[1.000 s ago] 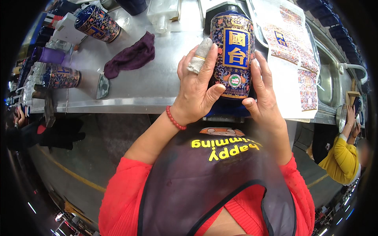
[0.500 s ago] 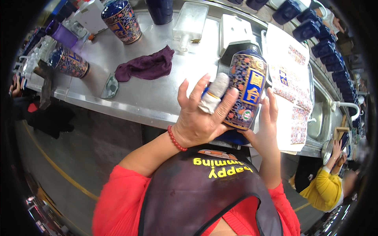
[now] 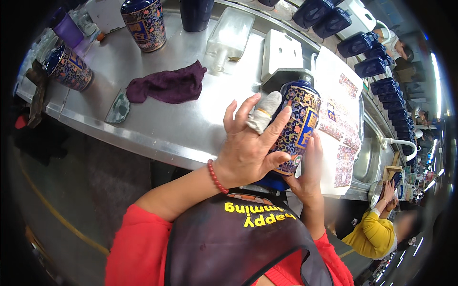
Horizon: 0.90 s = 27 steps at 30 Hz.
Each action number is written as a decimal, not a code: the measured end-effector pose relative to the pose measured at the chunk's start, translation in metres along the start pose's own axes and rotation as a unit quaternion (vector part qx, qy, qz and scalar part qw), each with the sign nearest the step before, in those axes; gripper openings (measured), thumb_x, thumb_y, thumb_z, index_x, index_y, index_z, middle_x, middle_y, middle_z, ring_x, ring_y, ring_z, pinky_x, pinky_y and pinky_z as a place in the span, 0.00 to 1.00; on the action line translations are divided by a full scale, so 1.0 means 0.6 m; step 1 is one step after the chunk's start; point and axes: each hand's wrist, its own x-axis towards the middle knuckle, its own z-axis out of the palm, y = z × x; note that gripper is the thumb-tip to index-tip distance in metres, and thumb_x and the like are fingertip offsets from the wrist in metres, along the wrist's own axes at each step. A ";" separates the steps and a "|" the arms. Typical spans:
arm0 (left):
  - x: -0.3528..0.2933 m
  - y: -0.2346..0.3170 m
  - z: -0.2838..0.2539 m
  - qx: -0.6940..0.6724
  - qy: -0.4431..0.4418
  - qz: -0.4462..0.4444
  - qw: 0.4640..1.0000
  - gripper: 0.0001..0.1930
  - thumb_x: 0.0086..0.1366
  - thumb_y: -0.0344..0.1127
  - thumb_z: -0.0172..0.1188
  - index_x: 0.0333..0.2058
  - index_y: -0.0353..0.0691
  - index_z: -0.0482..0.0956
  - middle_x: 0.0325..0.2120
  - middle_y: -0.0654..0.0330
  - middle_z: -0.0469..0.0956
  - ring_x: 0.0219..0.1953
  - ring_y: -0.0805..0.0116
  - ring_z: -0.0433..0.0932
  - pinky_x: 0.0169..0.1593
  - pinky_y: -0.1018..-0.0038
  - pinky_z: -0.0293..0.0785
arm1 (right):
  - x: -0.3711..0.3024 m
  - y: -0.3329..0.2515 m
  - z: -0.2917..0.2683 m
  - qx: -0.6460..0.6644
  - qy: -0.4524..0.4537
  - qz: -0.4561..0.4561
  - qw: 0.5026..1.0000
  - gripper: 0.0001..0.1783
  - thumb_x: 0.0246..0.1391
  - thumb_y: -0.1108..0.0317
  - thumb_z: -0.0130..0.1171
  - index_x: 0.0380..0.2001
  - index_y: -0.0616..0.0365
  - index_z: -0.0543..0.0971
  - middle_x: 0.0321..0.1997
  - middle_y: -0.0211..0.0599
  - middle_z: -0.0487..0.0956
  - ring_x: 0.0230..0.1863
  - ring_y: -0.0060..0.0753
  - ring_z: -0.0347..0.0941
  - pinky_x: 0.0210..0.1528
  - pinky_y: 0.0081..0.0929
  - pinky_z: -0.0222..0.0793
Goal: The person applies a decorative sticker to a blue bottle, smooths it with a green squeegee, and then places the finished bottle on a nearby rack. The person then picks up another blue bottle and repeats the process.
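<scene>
A person in a red top and a dark apron stands at a long steel surface [image 3: 157, 133] and holds a tall blue bottle [image 3: 298, 126] patterned in gold and colours, tilted, close to the chest at the near edge of that surface. The left hand [image 3: 250, 148] lies flat against the bottle's near side with its fingers [image 3: 238, 112] spread wide and loosely straightened, the thumb pressing the lower front. One finger wears a whitish cloth wrap [image 3: 262, 113]. A red bead bracelet [image 3: 217, 176] circles the left wrist. The right hand [image 3: 307, 171] grasps the bottle from the far side and below, fingers laid along its flank; most of this hand is hidden behind the bottle and the left hand.

Two more patterned bottles are on the surface: one upright at the top [image 3: 143, 24], one lying tilted at the far left [image 3: 69, 69]. A plain dark bottle [image 3: 196, 12] stands beside the upright one, cut off by the frame. A crumpled purple cloth [image 3: 167, 86] lies in the middle of the surface. Two pale plastic boxes [image 3: 231, 35] sit side by side behind it. Sheets of printed labels [image 3: 341, 119] lie to the right of the held bottle, near a sink [image 3: 367, 157]. A row of at least six dark blue boxes [image 3: 377, 76] curves along the upper right; the farther ones are too small to count. Another person in a yellow sleeve [image 3: 374, 233] is at the lower right, partly cut off.
</scene>
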 end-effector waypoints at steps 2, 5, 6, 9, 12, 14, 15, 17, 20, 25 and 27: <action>0.013 0.002 0.008 -0.020 0.006 -0.014 1.000 0.40 0.72 0.67 0.43 0.69 0.39 0.65 0.64 0.47 0.68 0.67 0.44 0.55 0.68 0.41 0.42 | -0.002 -0.001 0.001 -0.014 -0.003 -0.003 1.000 0.59 0.47 0.62 0.76 0.75 0.66 0.50 0.75 0.67 0.55 0.75 0.66 0.53 0.72 0.54 0.53; 0.020 -0.002 0.010 -0.042 -0.004 -0.034 0.999 0.42 0.72 0.66 0.44 0.70 0.35 0.62 0.63 0.46 0.69 0.68 0.42 0.55 0.69 0.42 0.40 | -0.003 0.001 0.002 0.035 0.005 0.015 0.999 0.59 0.43 0.71 0.77 0.75 0.52 0.54 0.74 0.69 0.53 0.72 0.70 0.56 0.67 0.56 0.63; 0.021 -0.004 0.010 -0.050 -0.004 -0.039 0.998 0.43 0.72 0.66 0.44 0.69 0.33 0.62 0.62 0.47 0.71 0.68 0.41 0.54 0.70 0.44 0.38 | -0.004 0.002 0.001 0.044 0.000 0.023 0.999 0.59 0.43 0.70 0.77 0.76 0.51 0.54 0.74 0.69 0.53 0.72 0.70 0.56 0.67 0.56 0.63; 0.030 -0.011 0.009 -0.063 0.006 -0.040 0.997 0.42 0.72 0.67 0.44 0.70 0.37 0.62 0.61 0.46 0.71 0.69 0.40 0.52 0.71 0.45 0.36 | -0.004 0.005 0.002 0.050 -0.011 0.012 0.999 0.62 0.45 0.69 0.77 0.75 0.66 0.47 0.75 0.69 0.54 0.74 0.68 0.56 0.71 0.51 0.58; 0.046 -0.012 0.013 -0.034 -0.011 -0.018 0.999 0.40 0.72 0.67 0.43 0.72 0.44 0.61 0.62 0.47 0.71 0.70 0.40 0.52 0.71 0.44 0.35 | -0.005 0.005 0.002 0.030 -0.012 0.007 0.999 0.62 0.45 0.69 0.77 0.75 0.65 0.47 0.76 0.69 0.53 0.74 0.68 0.57 0.70 0.52 0.59; 0.054 -0.012 0.014 -0.045 -0.011 -0.023 0.999 0.41 0.72 0.68 0.42 0.71 0.42 0.61 0.62 0.45 0.70 0.68 0.41 0.54 0.69 0.40 0.38 | -0.005 0.004 0.003 0.027 -0.012 0.007 1.000 0.62 0.45 0.69 0.77 0.76 0.63 0.47 0.75 0.69 0.53 0.74 0.68 0.57 0.70 0.52 0.59; 0.057 -0.012 0.015 -0.052 -0.013 -0.026 0.998 0.42 0.72 0.68 0.41 0.71 0.41 0.61 0.62 0.45 0.69 0.67 0.41 0.55 0.67 0.38 0.40 | -0.005 0.004 0.003 0.028 -0.008 0.005 1.000 0.61 0.45 0.69 0.77 0.76 0.63 0.48 0.75 0.69 0.53 0.74 0.68 0.57 0.70 0.52 0.59; 0.060 -0.013 0.015 -0.061 -0.011 -0.034 0.997 0.41 0.72 0.67 0.42 0.72 0.42 0.60 0.62 0.46 0.71 0.67 0.41 0.55 0.69 0.40 0.39 | -0.006 0.003 0.004 0.039 -0.007 0.015 0.999 0.60 0.45 0.69 0.77 0.76 0.59 0.50 0.75 0.69 0.54 0.73 0.70 0.57 0.69 0.54 0.60; 0.064 -0.020 0.015 -0.062 -0.020 -0.036 0.997 0.40 0.72 0.66 0.44 0.72 0.42 0.60 0.60 0.48 0.72 0.67 0.41 0.57 0.71 0.46 0.36 | -0.007 0.005 0.005 0.067 -0.001 0.028 0.997 0.59 0.43 0.69 0.77 0.76 0.55 0.53 0.73 0.69 0.55 0.72 0.71 0.57 0.69 0.56 0.61; 0.068 -0.020 0.023 -0.057 -0.002 -0.027 0.998 0.41 0.71 0.67 0.45 0.71 0.43 0.62 0.62 0.47 0.69 0.66 0.42 0.58 0.68 0.41 0.40 | -0.006 0.007 0.007 0.073 0.002 0.024 0.997 0.59 0.43 0.69 0.76 0.75 0.55 0.54 0.73 0.68 0.55 0.72 0.70 0.57 0.70 0.54 0.60; 0.070 -0.020 0.025 -0.076 -0.003 -0.031 0.997 0.41 0.71 0.68 0.45 0.71 0.43 0.62 0.64 0.46 0.68 0.66 0.42 0.57 0.68 0.39 0.42 | -0.004 0.007 0.006 0.074 0.002 0.019 0.997 0.59 0.43 0.69 0.76 0.75 0.56 0.54 0.73 0.68 0.55 0.72 0.70 0.57 0.69 0.54 0.60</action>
